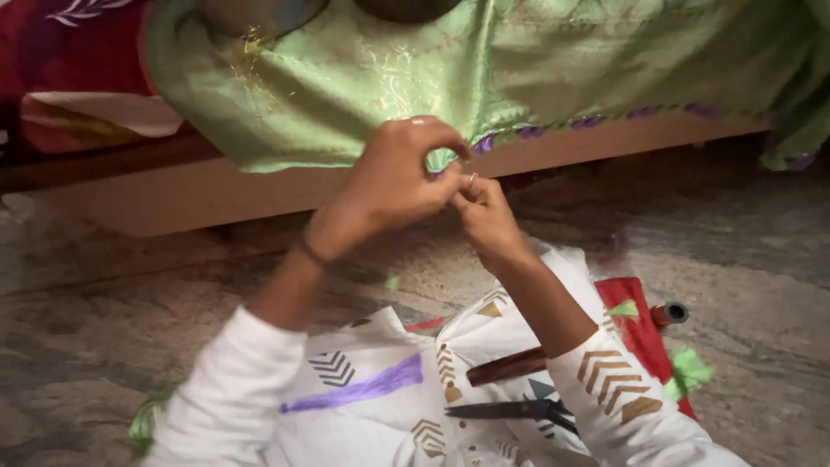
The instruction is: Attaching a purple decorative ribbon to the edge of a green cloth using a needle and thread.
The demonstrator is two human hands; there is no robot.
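Green cloth (pixel 415 78) hangs over the bed edge (pixel 259 186), its hem at hand level. Left hand (pixel 399 177) and right hand (pixel 486 212) meet there, fingers (pixel 450 143) pinched together on the hem edge, looks like tassel knotting. Scissors (pixel 514 409) and purple thread (pixel 363 387) lie in the lap. Tightening needs a steady pinch.

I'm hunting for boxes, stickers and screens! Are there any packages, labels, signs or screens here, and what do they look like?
None in view: no packages, labels, signs or screens.
Left hand and right hand: both pinch the edge of the green cloth.
Scissors: dark, lying on the lap.
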